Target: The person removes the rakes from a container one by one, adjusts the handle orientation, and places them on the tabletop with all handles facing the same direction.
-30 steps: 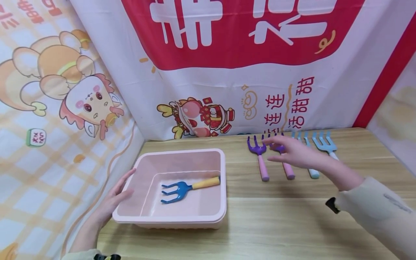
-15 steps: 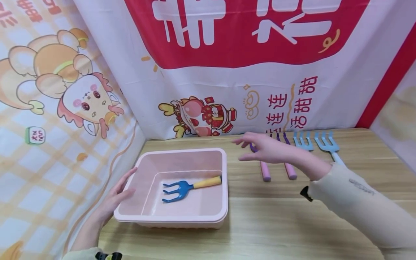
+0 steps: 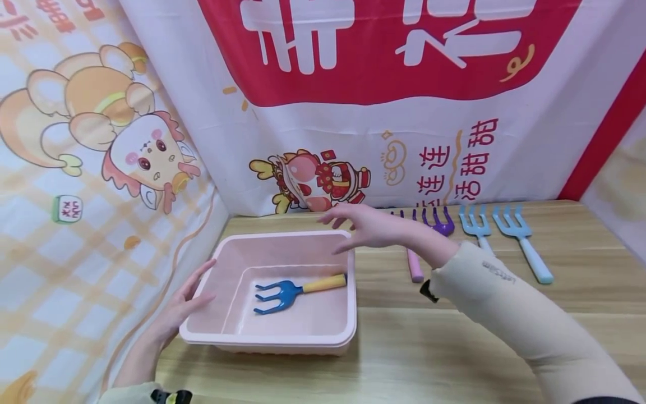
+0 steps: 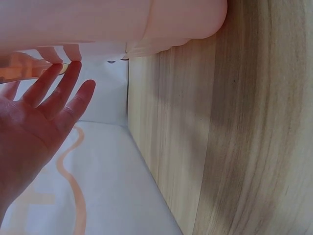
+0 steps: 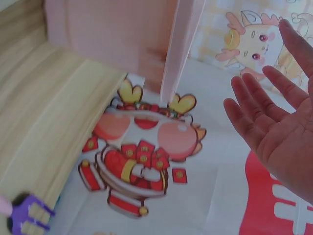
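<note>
A pale pink plastic basin (image 3: 267,339) stands on the wooden table, and inside it lies a hand fork (image 3: 282,296) with blue tines and a yellow handle. My left hand (image 3: 176,308) rests on the basin's left rim with its fingers straight; the left wrist view shows those fingers (image 4: 63,93) against the outer wall. Over the basin's far right corner hovers my right hand (image 3: 370,227), fingers spread and holding nothing. In the right wrist view that hand (image 5: 281,122) appears beside the basin's rim, palm bare.
Right of the basin lie purple hand forks (image 3: 443,224) with pink handles, partly behind my right arm. Farther right are two light blue hand forks (image 3: 525,241). A printed cloth (image 3: 383,123) hangs along the table's back edge, another (image 3: 101,252) along the left.
My right hand has moved left from above the purple forks to the basin's far right corner, uncovering the light blue forks. The left hand stays at the rim.
</note>
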`<action>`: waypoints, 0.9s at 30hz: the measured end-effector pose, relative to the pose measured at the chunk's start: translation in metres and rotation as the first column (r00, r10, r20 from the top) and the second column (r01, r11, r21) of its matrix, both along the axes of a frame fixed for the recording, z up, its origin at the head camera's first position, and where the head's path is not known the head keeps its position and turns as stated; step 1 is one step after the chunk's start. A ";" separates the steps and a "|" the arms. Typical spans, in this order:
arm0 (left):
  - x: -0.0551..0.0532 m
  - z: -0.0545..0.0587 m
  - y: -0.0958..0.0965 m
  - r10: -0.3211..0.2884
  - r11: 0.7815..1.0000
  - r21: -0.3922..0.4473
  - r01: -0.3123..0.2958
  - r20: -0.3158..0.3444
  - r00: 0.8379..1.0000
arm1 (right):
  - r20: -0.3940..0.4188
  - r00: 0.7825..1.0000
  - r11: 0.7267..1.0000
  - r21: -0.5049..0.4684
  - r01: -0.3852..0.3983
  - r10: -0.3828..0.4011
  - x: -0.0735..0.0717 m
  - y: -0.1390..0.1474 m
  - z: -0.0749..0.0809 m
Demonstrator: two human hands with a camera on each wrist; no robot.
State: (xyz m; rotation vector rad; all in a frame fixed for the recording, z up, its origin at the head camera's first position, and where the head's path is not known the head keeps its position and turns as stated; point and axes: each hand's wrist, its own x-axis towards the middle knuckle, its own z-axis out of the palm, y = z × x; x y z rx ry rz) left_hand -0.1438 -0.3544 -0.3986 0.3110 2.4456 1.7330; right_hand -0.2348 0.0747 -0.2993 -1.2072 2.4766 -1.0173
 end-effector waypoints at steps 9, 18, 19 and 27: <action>-0.001 -0.005 -0.003 -0.016 0.999 0.041 0.016 -0.001 1.000 | 0.063 0.994 0.996 0.000 -0.085 0.085 -0.010 -0.041 -0.018; -0.002 -0.007 -0.003 -0.005 1.000 0.017 0.005 0.000 1.000 | 0.175 0.979 0.994 0.005 -0.111 0.108 -0.021 -0.063 -0.037; -0.002 -0.007 -0.003 -0.003 1.000 0.015 0.003 -0.002 1.000 | 0.185 0.977 0.994 0.012 -0.111 0.107 -0.022 -0.065 -0.039; -0.002 -0.002 -0.003 0.010 1.000 -0.001 -0.010 -0.001 1.000 | 0.223 0.971 0.991 0.084 -0.105 0.084 -0.025 -0.081 -0.053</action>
